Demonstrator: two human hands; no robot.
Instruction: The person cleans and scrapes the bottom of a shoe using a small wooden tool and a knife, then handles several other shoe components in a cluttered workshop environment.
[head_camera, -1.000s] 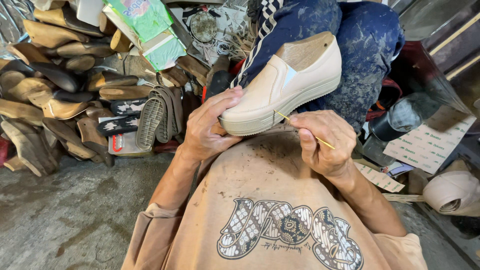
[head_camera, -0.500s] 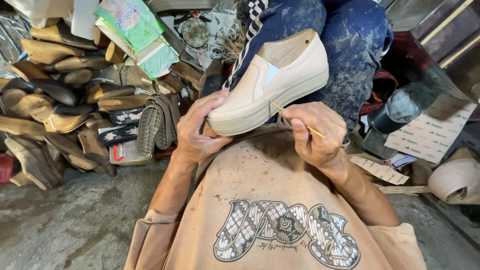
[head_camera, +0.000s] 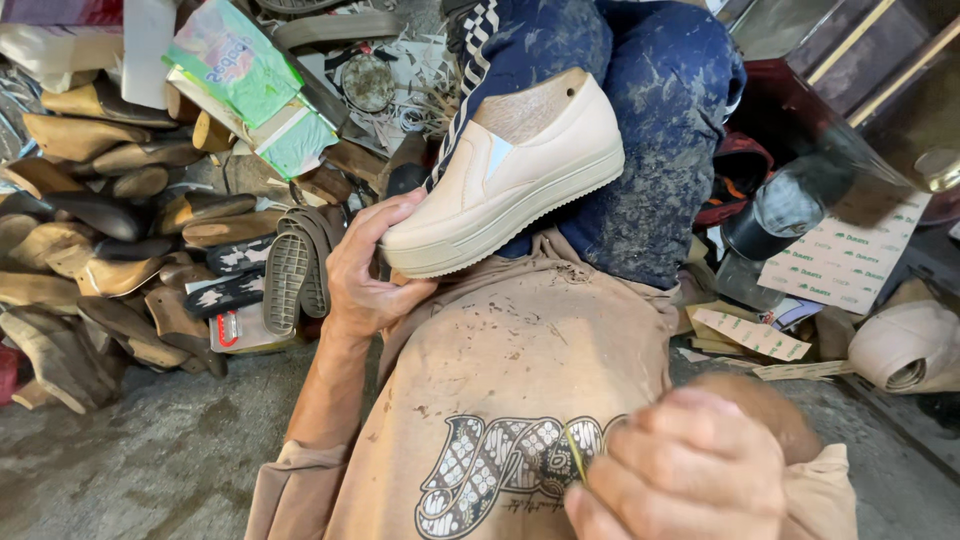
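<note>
A cream slip-on shoe (head_camera: 505, 185) with a thick platform sole rests on my lap, against my blue trousers (head_camera: 650, 150). My left hand (head_camera: 370, 275) grips its toe end from the left and underneath. My right hand (head_camera: 685, 470) is close to the camera at the bottom right, over my tan shirt, well away from the shoe. Its fingers are closed on a thin yellowish stick (head_camera: 577, 455), of which only a short piece shows.
A heap of wooden shoe lasts and soles (head_camera: 110, 220) fills the left side on the grey floor (head_camera: 120, 470). A green packet (head_camera: 245, 85) lies at the top left. A dark can (head_camera: 775, 215), printed paper sheets (head_camera: 850, 255) and a roll of material (head_camera: 905, 350) sit to the right.
My right hand has left the shoe's sole edge and come down toward the camera with the stick. The left hand still holds the toe; the shoe has barely moved.
</note>
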